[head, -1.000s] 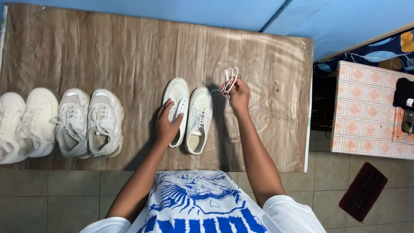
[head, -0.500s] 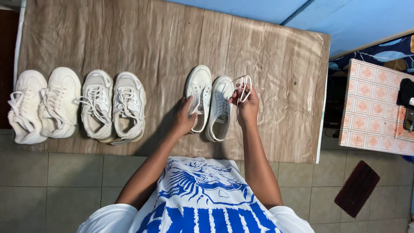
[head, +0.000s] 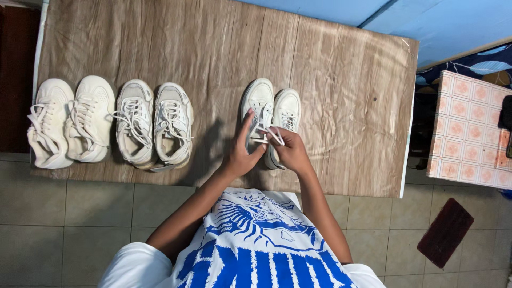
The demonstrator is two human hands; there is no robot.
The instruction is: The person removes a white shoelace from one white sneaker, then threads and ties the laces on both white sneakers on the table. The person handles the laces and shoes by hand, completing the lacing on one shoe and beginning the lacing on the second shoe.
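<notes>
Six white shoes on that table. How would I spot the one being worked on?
On the brown table, skip the two chunky pairs at the left. In the slim pair on the right, it is the left shoe: both hands meet over it, and the right holds a loose lace.

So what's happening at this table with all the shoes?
A person stands at a table covered in wood-pattern sheet, both hands on the nearer pair of white sneakers. The left hand steadies the left shoe of that pair, and the right hand pinches a white lace over it. Two more white pairs sit lined up to the left.
</notes>
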